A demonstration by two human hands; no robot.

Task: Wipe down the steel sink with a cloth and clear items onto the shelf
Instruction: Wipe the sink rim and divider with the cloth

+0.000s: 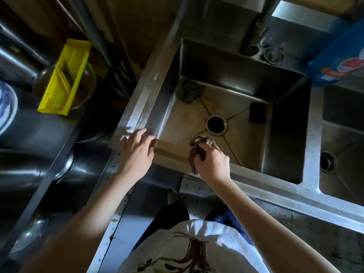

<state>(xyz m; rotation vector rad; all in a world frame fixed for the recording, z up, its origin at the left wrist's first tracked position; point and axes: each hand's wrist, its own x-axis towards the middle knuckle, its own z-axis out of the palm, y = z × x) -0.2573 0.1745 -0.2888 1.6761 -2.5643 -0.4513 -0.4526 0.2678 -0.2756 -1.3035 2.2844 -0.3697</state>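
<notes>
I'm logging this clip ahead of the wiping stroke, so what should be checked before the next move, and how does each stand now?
1. Grip: the right hand holds the cloth: ok.
2. Support: the left hand rests on the sink rim: ok.
3. Basin floor free of items: not ok, the scourer and the dark block lie in it.
4. The drain open: ok.
5. Whether the cloth is damp: cannot tell.

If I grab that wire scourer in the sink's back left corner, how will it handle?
The wire scourer looks like a loose tangled mesh, so it is probably light and squashy. Its lumpy, flattened shape suggests it won't roll. Lying in the sink, it may be wet.
</notes>
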